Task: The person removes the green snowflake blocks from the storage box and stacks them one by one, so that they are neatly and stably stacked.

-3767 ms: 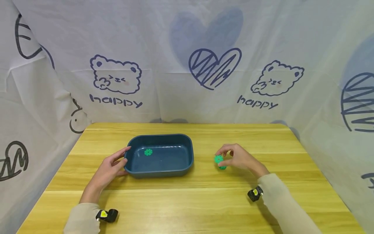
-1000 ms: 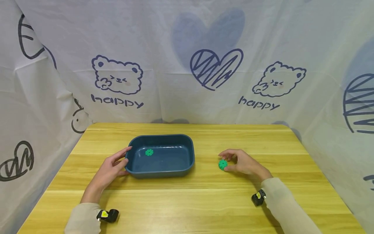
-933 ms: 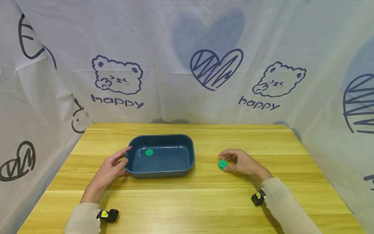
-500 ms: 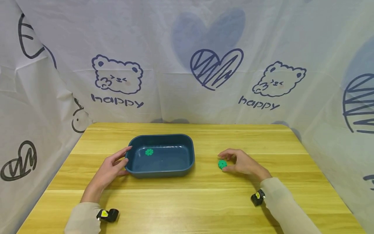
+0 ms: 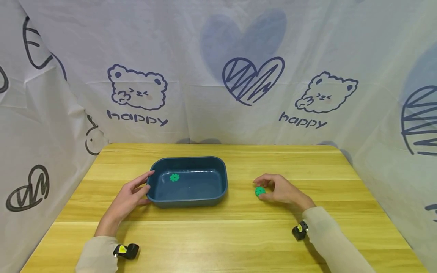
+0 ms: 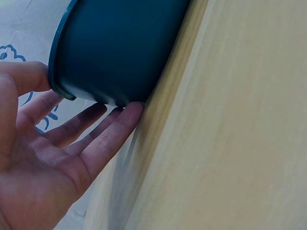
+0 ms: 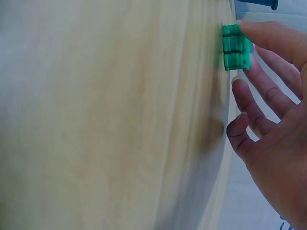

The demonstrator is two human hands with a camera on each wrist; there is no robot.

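Note:
A dark blue rectangular plastic tub (image 5: 189, 203) stands on the table, with one green notched disc (image 5: 174, 177) lying flat inside. My left hand (image 5: 124, 199) touches the tub's left end; in the left wrist view its thumb meets the rim and its fairly straight fingers (image 6: 108, 141) rest on the outer wall. To the right of the tub, my right hand (image 5: 281, 191) pinches a small stack of green notched discs (image 5: 260, 191) between thumb and fingertips. The right wrist view shows the stack (image 7: 235, 48) side-on in several layers, its upper layer slightly offset.
The wooden table (image 5: 211, 239) ends at a back edge in front of a white printed cloth (image 5: 194, 76), which also hangs at both sides. Small black cameras (image 5: 126, 251) are strapped to both wrists.
At first the right hand held a green disc above and left of another; now the discs sit together in a stack. Lately the right hand has shifted slightly left. The left hand stays on the tub.

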